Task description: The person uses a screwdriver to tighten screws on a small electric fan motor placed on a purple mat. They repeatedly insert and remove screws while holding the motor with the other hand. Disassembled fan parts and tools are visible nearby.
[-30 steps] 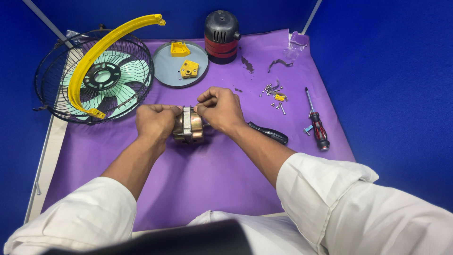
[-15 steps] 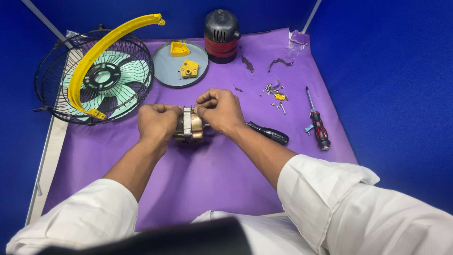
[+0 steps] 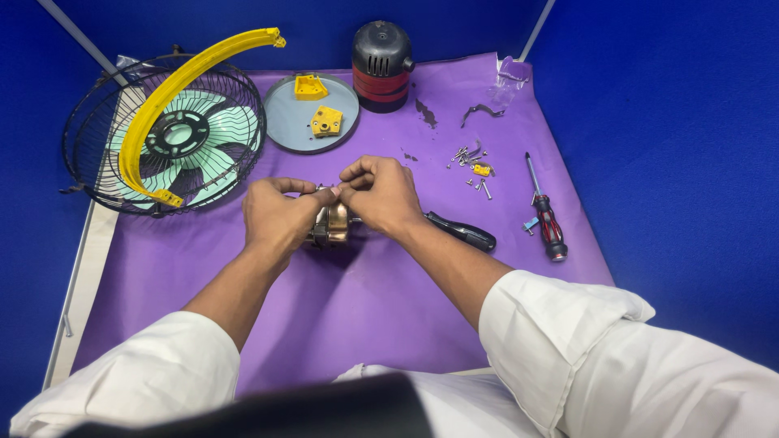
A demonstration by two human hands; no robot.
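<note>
My left hand (image 3: 277, 216) and my right hand (image 3: 381, 195) close together around a small fan motor (image 3: 331, 226) with copper windings, held just above the purple mat (image 3: 341, 316). The fingertips of both hands meet on top of the motor and pinch something small that I cannot make out. Most of the motor is hidden by my hands. A black-handled screwdriver (image 3: 461, 232) lies on the mat just right of my right wrist.
A wire fan guard (image 3: 97, 130) with pale green blades (image 3: 219, 138) and a yellow curved arm (image 3: 187, 77) lies at the back left. A grey round plate (image 3: 280, 122) holds two yellow pieces. A black and red motor housing (image 3: 381, 65), loose screws (image 3: 475, 166) and a red-handled screwdriver (image 3: 548, 223) are to the right.
Both hands stay on the motor; my right fingers have shifted slightly toward the left fingertips over its top. Nothing else on the mat moved.
</note>
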